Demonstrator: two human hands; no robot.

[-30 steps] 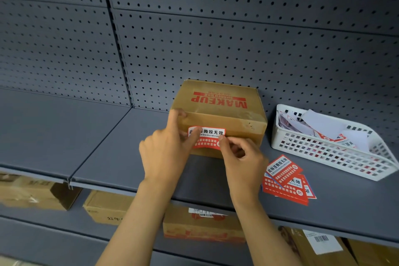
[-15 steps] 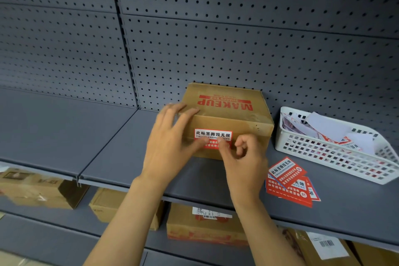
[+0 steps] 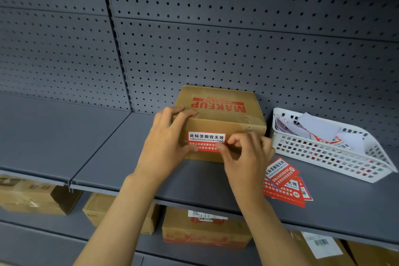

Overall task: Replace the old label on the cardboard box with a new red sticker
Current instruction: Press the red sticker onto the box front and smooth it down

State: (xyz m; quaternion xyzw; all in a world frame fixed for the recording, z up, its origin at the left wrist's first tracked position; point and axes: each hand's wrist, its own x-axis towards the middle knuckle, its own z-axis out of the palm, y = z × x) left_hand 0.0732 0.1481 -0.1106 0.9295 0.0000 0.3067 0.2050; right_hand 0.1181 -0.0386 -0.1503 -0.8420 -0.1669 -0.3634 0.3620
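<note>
A brown cardboard box (image 3: 228, 119) printed with red "MAKEUP" stands on the grey shelf (image 3: 121, 157) against the pegboard. A red and white sticker (image 3: 206, 139) lies flat on the box's front face. My left hand (image 3: 168, 144) clasps the box's left top corner, its thumb on the sticker's lower left. My right hand (image 3: 246, 157) is curled in front of the box, with a fingertip on the sticker's lower right edge. Several spare red stickers (image 3: 285, 183) lie on the shelf to the right of my right hand.
A white perforated basket (image 3: 336, 157) with peeled paper scraps stands at the right. Grey pegboard (image 3: 216, 39) backs the shelf. Several cardboard boxes (image 3: 205, 229) sit on the lower shelf beneath.
My left hand slid from the sticker up onto the box's left top corner. The sticker's top edge now shows fully. My right hand stays at the sticker's right end.
</note>
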